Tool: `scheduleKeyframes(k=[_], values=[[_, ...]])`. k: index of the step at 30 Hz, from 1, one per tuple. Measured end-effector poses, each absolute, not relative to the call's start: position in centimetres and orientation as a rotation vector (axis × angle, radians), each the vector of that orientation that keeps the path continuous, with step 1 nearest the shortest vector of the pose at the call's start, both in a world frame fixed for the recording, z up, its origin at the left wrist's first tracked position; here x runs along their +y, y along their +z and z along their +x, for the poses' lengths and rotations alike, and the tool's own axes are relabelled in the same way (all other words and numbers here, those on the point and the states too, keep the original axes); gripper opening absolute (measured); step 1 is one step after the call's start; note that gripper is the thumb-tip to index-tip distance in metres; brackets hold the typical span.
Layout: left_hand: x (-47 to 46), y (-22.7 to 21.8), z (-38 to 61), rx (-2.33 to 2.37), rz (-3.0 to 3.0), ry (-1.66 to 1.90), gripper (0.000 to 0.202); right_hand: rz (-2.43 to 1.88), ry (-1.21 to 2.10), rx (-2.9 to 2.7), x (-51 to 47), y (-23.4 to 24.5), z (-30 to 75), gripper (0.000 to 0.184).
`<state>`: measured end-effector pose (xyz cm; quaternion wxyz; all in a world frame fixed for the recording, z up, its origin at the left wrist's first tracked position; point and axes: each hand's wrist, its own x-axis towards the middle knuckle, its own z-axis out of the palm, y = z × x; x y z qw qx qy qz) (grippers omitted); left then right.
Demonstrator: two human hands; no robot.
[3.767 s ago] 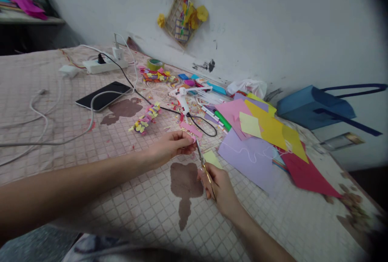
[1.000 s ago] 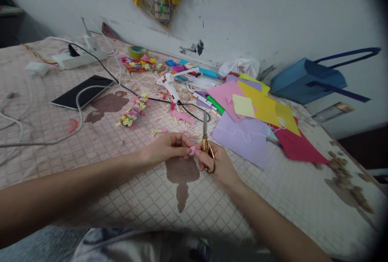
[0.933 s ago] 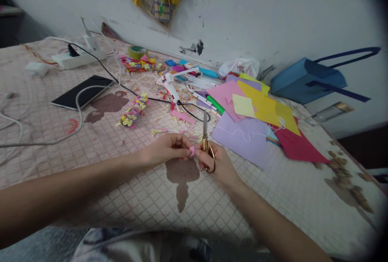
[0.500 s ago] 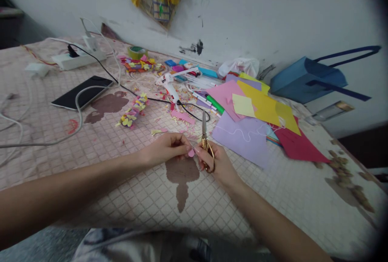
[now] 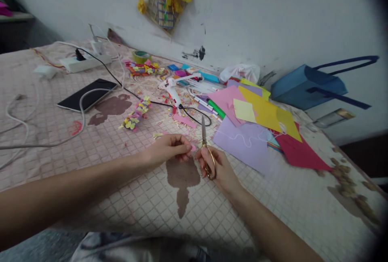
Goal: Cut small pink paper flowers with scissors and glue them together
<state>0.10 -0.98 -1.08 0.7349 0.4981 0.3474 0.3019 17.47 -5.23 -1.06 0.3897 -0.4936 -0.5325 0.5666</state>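
Observation:
Between its thumb and fingers my left hand pinches a small pink paper piece. Just to the right, my right hand holds a pair of gold-handled scissors, blades pointing up and away from me. The fingers of the right hand are curled round the handles, and a narrow gap separates the two hands. Beyond them lie pink paper strips and tiny scraps. A cluster of yellow, pink and purple paper flowers rests farther left.
A white glue gun with a black cord stands among scraps. Coloured paper sheets and a green marker lie to the right, near a blue bag. On the left are a dark tablet, a power strip and loose cables.
My right hand has drawn slightly away from the pink paper piece with the scissors, widening the gap. The left hand keeps its pinch. The view has shifted a little.

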Motion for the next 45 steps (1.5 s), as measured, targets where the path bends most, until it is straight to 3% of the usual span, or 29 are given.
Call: scheduleKeyframes(k=[17, 45], values=[[-0.6, -0.7, 0.0, 0.679, 0.831, 1.005, 0.012, -1.402, 1.219, -1.699, -6.0, -1.0, 17.1, 0.038], [-0.7, -0.8, 0.1, 0.642, 0.739, 1.026, 0.012, -1.430, 1.227, -1.698, -6.0, -1.7, 17.3, 0.038]])
